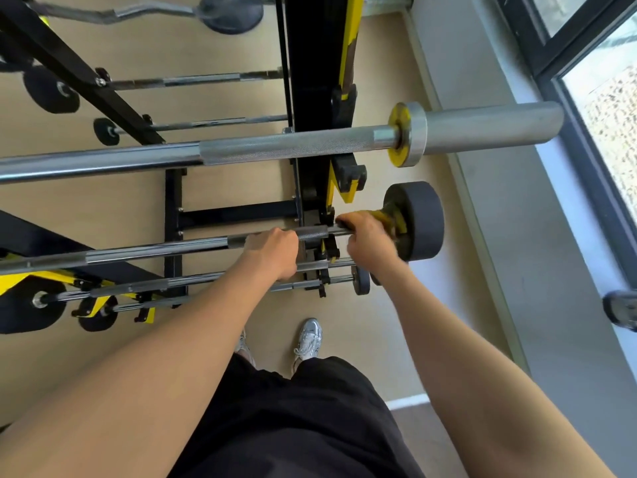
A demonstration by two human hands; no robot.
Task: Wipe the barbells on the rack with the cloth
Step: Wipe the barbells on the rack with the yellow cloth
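Barbell (155, 250): my left hand (275, 251) grips the shaft to stop roll; right hand (367, 238) clutches cloth (389, 219) against the plate (422, 219) end.

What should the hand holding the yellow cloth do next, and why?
Probably slide the right hand with the yellow cloth left along the barbell, toward the left hand. The cloth is bunched against the black weight at the bar's end, the left hand grips the shaft as if steadying it, and the stretch between the hands lies bare.
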